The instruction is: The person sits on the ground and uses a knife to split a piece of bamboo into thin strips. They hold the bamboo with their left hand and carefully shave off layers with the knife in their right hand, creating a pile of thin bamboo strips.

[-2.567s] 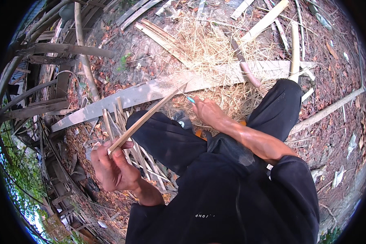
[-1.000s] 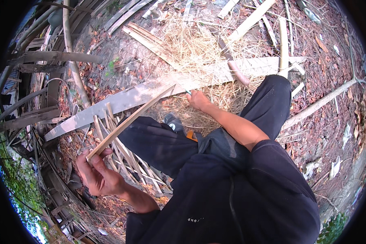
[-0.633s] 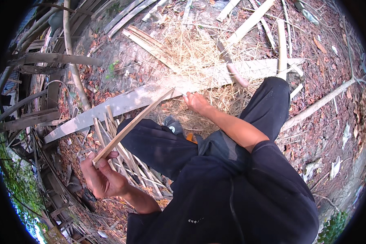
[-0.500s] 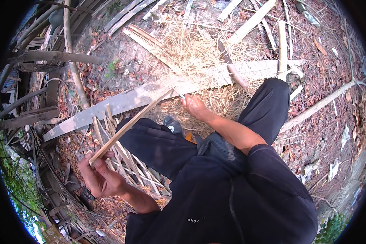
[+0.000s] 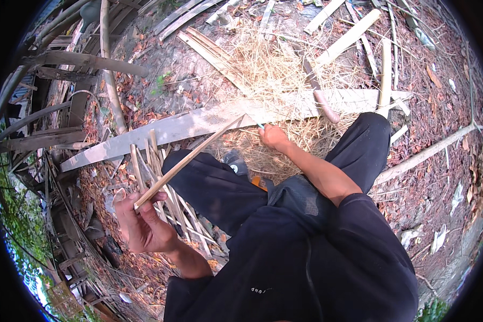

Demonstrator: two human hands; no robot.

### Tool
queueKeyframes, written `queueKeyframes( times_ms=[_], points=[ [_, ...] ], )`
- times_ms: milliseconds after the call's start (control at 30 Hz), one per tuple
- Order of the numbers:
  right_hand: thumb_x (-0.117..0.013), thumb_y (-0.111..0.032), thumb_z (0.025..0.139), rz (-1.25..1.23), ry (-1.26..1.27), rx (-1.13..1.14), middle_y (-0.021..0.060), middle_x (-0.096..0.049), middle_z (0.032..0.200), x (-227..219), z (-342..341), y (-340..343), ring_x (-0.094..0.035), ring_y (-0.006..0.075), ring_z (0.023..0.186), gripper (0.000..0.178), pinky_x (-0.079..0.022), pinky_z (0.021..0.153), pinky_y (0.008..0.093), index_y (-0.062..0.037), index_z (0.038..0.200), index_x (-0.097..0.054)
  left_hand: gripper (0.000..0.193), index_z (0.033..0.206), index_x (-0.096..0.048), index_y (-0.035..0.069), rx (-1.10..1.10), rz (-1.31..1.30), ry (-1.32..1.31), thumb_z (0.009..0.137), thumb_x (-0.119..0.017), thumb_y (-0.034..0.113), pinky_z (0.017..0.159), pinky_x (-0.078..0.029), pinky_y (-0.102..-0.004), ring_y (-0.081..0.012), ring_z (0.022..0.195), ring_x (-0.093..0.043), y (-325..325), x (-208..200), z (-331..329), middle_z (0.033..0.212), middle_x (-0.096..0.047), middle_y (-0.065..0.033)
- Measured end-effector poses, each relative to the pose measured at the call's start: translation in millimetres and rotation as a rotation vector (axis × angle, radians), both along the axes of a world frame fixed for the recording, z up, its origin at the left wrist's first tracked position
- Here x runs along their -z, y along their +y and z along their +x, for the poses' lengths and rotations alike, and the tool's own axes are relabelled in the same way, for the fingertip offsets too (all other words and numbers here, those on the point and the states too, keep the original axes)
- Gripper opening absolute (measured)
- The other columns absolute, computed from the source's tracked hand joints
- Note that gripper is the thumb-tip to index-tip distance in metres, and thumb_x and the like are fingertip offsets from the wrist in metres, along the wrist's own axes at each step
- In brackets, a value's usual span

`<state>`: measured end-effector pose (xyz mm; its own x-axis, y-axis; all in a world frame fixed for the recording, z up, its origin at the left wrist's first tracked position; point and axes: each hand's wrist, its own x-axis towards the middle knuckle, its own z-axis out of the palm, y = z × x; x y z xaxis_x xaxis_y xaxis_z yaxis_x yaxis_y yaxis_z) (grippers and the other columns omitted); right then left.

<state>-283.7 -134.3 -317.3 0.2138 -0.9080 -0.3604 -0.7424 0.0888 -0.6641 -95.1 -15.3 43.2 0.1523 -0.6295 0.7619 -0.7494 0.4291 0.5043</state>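
My left hand pinches the near end of a long, pale bamboo strip between thumb and fingers. The strip slants up and to the right, its far end over a grey plank. Close to that far end, my right hand is closed on a thin light-blue tool; most of it is hidden in the fist, so its kind is unclear. A machete with a brown handle lies across the plank, beyond my right knee. Split strips lie in a loose pile beside my left leg.
Curled straw-coloured shavings cover the ground around the plank. Split bamboo pieces and a thick pale length lie farther off. Stacked poles and boards crowd the left side. A long branch stretches along the right.
The whole view has shifted slightly, moving the scene to the right in the picture. Both hands keep their holds, and the strip stays at nearly the same slant.
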Motion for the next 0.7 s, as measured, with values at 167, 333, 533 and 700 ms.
queueKeyframes(
  times_ms=[167,333,533,700],
  points=[
    [-0.035,-0.036,0.1,0.015,-0.295,-0.064,0.0293,-0.062,0.086,-172.6,5.0,9.9,-0.06,0.0461,0.088,0.044,-0.045,0.081,0.0518,0.0035,0.114,-0.05,0.018,0.097,-0.06,-0.013,0.109,-0.044,-0.012,0.091,-0.057,0.003,0.049,-0.057,-0.0313,-0.0258,0.058,-0.064,4.2,0.4,3.4,0.081,-0.056,-0.0184],
    [-0.049,-0.023,0.097,-0.238,-0.665,-0.242,0.0217,-0.053,0.055,-319.5,-8.9,79.7,-0.055,0.0452,0.054,0.022,-0.04,0.049,0.0499,-0.0004,0.097,-0.047,0.015,0.099,-0.061,-0.011,0.139,-0.048,-0.107,0.088,-0.059,-0.001,0.047,-0.055,-0.0292,-0.0237,0.057,-0.063,-7.7,-7.0,-2.8,0.08,-0.058,-0.0187],
    [-0.048,-0.024,0.097,-0.187,-0.362,-0.134,0.0226,-0.056,0.056,-256.1,3.1,82.0,-0.056,0.0446,0.052,0.024,-0.041,0.046,0.0504,0.0,0.095,-0.048,0.012,0.099,-0.056,-0.015,0.087,0.02,-0.148,0.087,-0.053,-0.01,0.048,-0.053,-0.03,-0.0244,0.056,-0.061,-9.1,-14.0,-5.5,0.082,-0.055,-0.0185],
    [-0.046,-0.024,0.098,-0.207,-0.533,-0.152,0.0248,-0.054,0.054,-282.4,3.2,85.5,-0.055,0.0457,0.052,0.027,-0.041,0.049,0.054,0.0033,0.095,-0.049,0.015,0.101,-0.058,-0.013,0.112,-0.016,-0.113,0.087,-0.053,-0.01,0.048,-0.053,-0.0298,-0.0236,0.058,-0.062,-8.7,-8.6,-8.4,0.085,-0.056,-0.0194]
  ],
)
